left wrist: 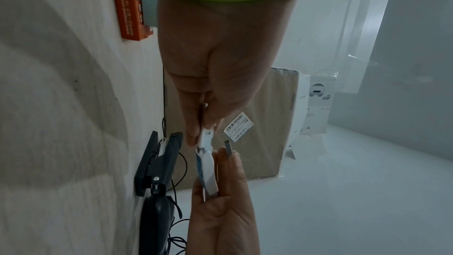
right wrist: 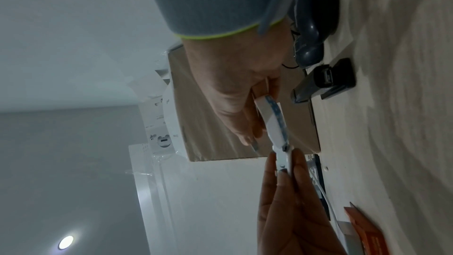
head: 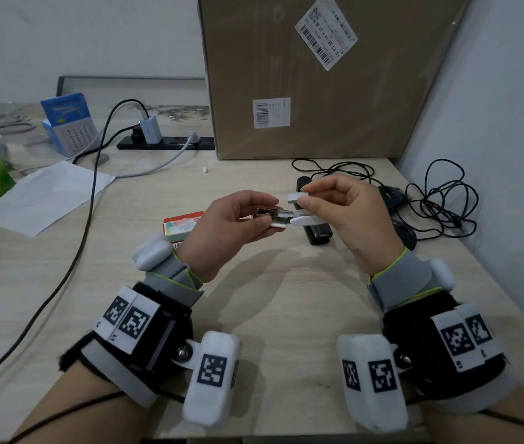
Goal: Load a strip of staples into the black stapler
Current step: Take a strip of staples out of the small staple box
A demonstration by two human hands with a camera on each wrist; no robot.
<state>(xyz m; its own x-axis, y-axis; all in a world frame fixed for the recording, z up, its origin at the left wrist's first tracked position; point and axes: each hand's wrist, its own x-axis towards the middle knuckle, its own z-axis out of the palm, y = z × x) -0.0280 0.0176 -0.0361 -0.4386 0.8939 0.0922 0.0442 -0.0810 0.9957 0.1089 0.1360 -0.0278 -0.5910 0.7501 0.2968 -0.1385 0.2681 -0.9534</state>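
Note:
Above the middle of the table, both hands hold a small white staple case (head: 286, 219). My left hand (head: 267, 210) pinches its metal end, where shiny staples show. My right hand (head: 302, 196) holds the case's white flap (left wrist: 208, 174) with its lower fingers. Between thumb and forefinger it pinches a short grey strip of staples (head: 297, 197), also seen edge-on as the strip (left wrist: 229, 147). The black stapler (head: 316, 233) lies on the table below and behind the right hand, partly hidden. In the left wrist view the stapler (left wrist: 159, 162) has its top lifted off the base.
An orange and white staple packet (head: 183, 225) lies left of the hands. A big cardboard box (head: 318, 75) stands at the back. A black mouse (head: 395, 200) with tangled cable lies right, near the wall. A power strip (head: 164, 144) and paper sheet (head: 46, 197) are far left.

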